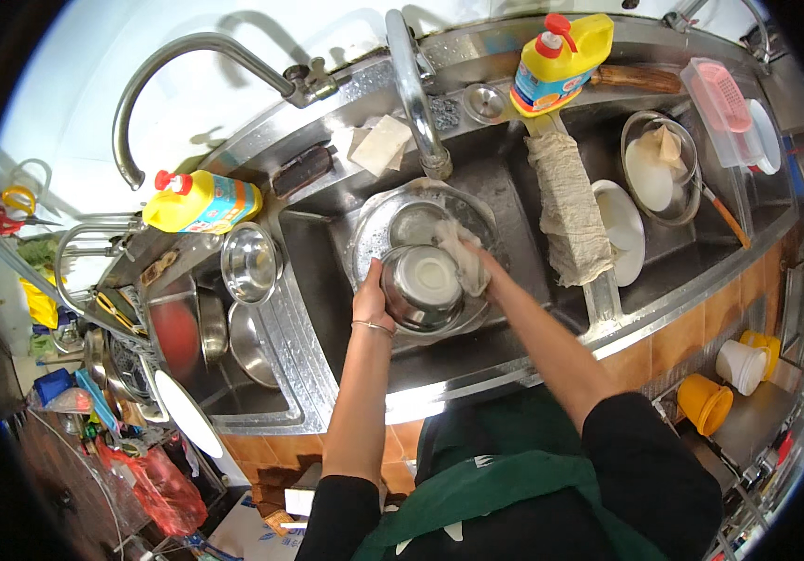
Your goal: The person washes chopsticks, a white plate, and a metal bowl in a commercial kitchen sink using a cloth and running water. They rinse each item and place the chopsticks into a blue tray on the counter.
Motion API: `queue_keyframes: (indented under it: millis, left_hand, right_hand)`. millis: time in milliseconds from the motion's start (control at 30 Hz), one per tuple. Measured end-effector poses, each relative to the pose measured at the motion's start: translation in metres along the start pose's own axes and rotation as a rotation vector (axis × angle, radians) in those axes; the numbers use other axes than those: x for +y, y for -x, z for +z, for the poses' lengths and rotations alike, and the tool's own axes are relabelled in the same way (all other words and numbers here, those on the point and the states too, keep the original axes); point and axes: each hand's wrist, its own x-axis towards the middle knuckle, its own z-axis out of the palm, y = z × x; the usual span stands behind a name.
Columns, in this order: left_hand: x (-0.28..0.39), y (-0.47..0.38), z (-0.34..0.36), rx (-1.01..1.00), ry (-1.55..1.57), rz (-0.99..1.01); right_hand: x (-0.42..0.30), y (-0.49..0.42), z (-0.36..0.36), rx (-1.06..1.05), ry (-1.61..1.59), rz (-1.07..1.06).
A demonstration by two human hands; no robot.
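Note:
My left hand (pixel 372 298) grips the left side of a stainless steel bowl (pixel 424 284), tilted with its base facing up. A pale, wet-looking cloth (pixel 463 254) is bunched in my right hand (pixel 484 270), next to the bowl's right edge; the cloth hides most of those fingers. Beneath both hands a large metal basin (pixel 372 217) stands in the middle sink compartment (pixel 528 210). It contains sudsy water and another round metal bowl (pixel 416 223), partly covered by the one I hold. A chrome faucet (pixel 416 98) reaches over the basin's far rim.
A rag (pixel 566 210) drapes over the right divider. Beyond it are white plates (pixel 628 242) and a bowl of dishes (pixel 661 168). Yellow detergent bottles (pixel 562 66) stand on the back ledge and left side. Steel bowls (pixel 251 263) sit at left; a second faucet (pixel 212 42) arches there.

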Motion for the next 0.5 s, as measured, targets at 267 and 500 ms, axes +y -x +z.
queue_keyframes:
  millis: [267, 500]
  left_hand:
    - [-0.053, -0.028, -0.002, 0.081, -0.183, 0.545]
    - [-0.032, 0.001, -0.032, -0.012, -0.264, 0.432]
  right_hand:
    - [0.031, 0.059, 0.074, 0.253, 1.012, -1.149]
    - [0.005, -0.002, 0.037, 0.127, 0.437, -0.472]
